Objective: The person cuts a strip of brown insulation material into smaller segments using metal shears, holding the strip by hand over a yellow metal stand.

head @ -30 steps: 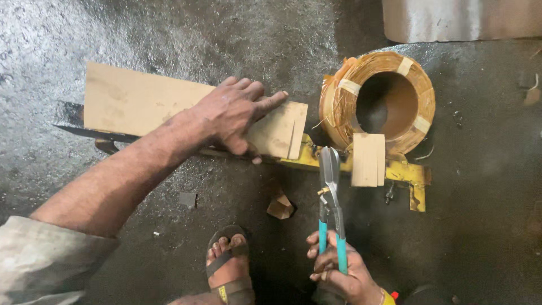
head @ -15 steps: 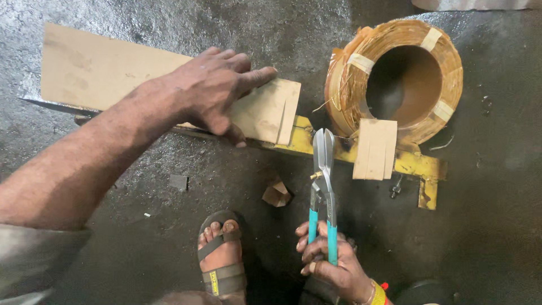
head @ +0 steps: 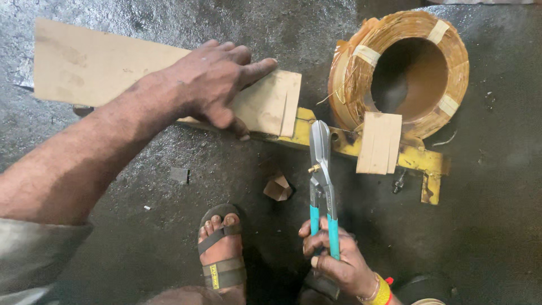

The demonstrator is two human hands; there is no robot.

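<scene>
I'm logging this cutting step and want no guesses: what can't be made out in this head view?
- Cardboard strip: its middle is hidden under the left hand.
- Yellow metal bar: partly covered by the strip and a small cardboard piece.
- Snips: the right hand hides the handle ends.
- Coil: its depth is lost in shadow.

Soft, even daylight fills the scene. The wet dark floor (head: 141, 226) shows speckled glare. Shadows are faint and short. The focus is sharp at centre, with slight blur on the near sleeve (head: 34, 260).
</scene>
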